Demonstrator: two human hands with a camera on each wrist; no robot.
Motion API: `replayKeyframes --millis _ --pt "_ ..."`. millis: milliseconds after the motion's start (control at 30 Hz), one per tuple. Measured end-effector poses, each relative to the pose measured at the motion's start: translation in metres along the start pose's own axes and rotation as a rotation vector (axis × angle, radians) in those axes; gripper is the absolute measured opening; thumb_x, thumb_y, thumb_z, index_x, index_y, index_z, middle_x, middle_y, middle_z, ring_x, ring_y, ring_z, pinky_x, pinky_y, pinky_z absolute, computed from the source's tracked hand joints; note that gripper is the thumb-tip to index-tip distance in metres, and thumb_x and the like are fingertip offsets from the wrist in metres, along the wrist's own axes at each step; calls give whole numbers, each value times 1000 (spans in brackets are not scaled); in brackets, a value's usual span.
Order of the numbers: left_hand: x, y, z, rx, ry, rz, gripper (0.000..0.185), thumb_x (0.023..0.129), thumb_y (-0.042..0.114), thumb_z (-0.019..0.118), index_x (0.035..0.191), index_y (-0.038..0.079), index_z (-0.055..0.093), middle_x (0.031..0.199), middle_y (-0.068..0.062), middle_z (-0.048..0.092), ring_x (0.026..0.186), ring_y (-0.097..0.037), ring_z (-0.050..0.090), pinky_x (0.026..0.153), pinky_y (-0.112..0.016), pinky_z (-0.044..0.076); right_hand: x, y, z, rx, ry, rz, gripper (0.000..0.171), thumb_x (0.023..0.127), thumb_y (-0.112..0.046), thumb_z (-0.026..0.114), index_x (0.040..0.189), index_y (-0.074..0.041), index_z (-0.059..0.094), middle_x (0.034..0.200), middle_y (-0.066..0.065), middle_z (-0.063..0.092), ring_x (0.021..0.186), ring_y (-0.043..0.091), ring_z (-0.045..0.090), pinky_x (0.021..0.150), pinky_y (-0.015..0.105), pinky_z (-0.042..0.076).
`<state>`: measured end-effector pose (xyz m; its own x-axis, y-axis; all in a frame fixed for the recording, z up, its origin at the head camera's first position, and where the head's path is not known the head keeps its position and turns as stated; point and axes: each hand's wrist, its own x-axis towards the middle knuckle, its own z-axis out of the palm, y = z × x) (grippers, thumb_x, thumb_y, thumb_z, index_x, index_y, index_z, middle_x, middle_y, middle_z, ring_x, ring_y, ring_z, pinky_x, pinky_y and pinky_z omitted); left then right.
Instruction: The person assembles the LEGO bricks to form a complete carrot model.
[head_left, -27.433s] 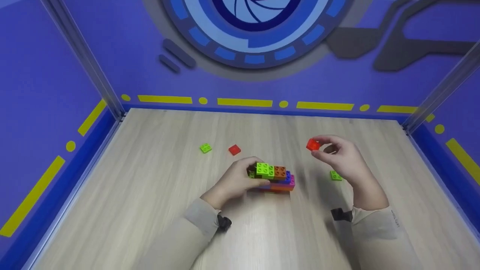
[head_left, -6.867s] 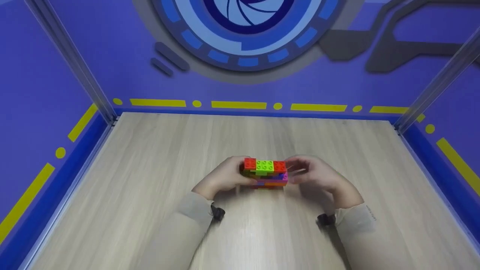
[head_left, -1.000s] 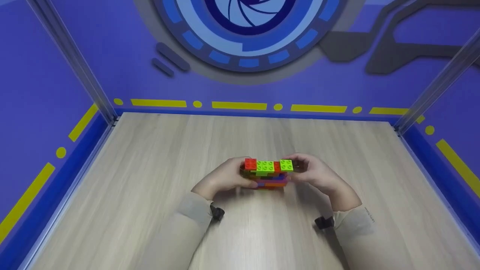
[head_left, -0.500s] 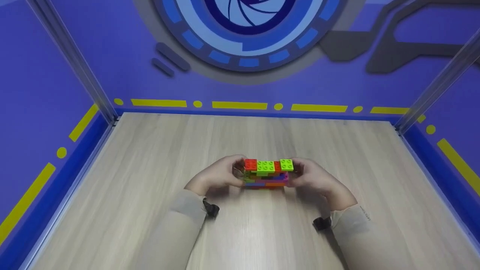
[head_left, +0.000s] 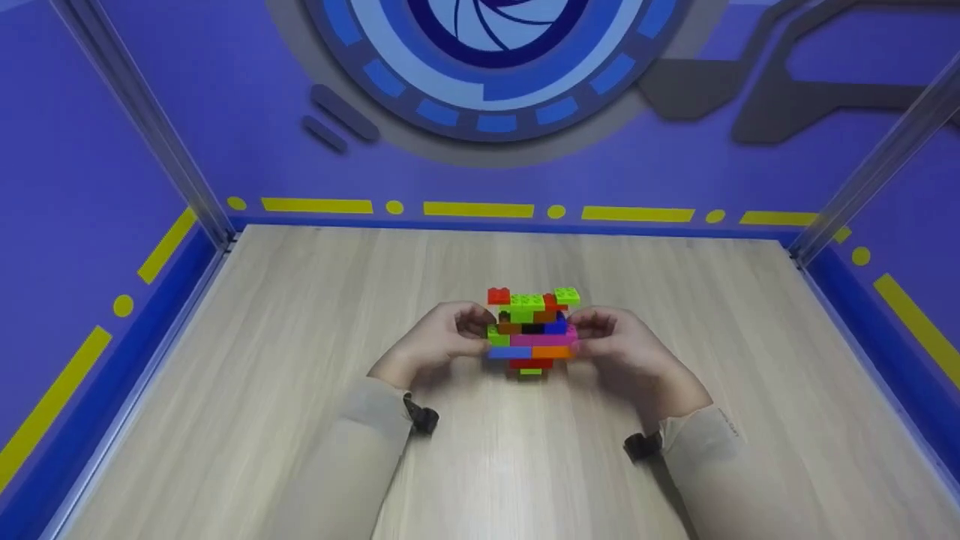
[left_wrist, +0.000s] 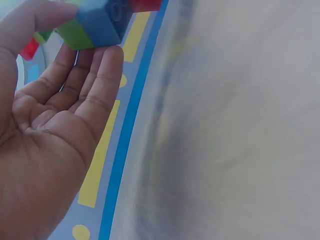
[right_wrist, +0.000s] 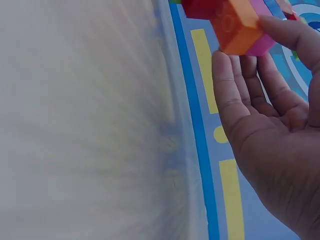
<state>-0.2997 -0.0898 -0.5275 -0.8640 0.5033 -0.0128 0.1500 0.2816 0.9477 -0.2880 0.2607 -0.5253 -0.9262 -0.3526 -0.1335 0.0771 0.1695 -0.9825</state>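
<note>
Between the hands in the head view is a stepped model of stacked toy bricks point(head_left: 541, 340), narrow at the bottom and spread at the top. A red brick point(head_left: 499, 296) tops its left end, and a lime green brick point(head_left: 567, 295) its right. My left hand point(head_left: 436, 341) pinches the model's left end; in the left wrist view the thumb lies at a green and a blue brick point(left_wrist: 100, 25), fingertips behind. My right hand point(head_left: 637, 352) pinches the opposite end, at an orange brick point(right_wrist: 239, 27) and a pink one in the right wrist view. Some fingers are hidden behind the model.
The model is over a pale wood table point(head_left: 480, 465). Purple printed panels point(head_left: 480, 176) stand behind and at both sides, with metal posts in the corners. A black strap end point(head_left: 424, 418) hangs at the left cuff, another point(head_left: 643, 447) at the right.
Earlier loose bricks are gone from the table; red and green ones now top the model. My left hand shifted its hold, and the model has tipped back, showing its front layers.
</note>
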Motion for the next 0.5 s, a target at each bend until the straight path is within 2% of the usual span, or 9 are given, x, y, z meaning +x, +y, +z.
replayKeyframes --millis 133,300,500 --pt "1 1 1 -25 47 -3 42 97 10 82 137 2 75 136 -15 78 120 -22 73 112 -40 60 0 -1 3 72 65 24 43 97 -2 81 138 5 68 122 5 76 112 21 74 99 27 65" --pt "3 1 4 -46 116 -10 41 100 12 81 140 2 76 139 -15 78 120 -22 74 109 -36 62 1 -2 7 93 137 40 45 100 -4 79 143 6 67 124 6 75 111 21 74 98 26 65" --pt "5 1 8 -129 191 -34 44 103 13 80 146 3 74 146 -15 76 127 -23 73 111 -34 62 1 -4 11 140 185 77 50 103 -5 78 149 5 65 136 9 73 119 21 73 103 26 65"
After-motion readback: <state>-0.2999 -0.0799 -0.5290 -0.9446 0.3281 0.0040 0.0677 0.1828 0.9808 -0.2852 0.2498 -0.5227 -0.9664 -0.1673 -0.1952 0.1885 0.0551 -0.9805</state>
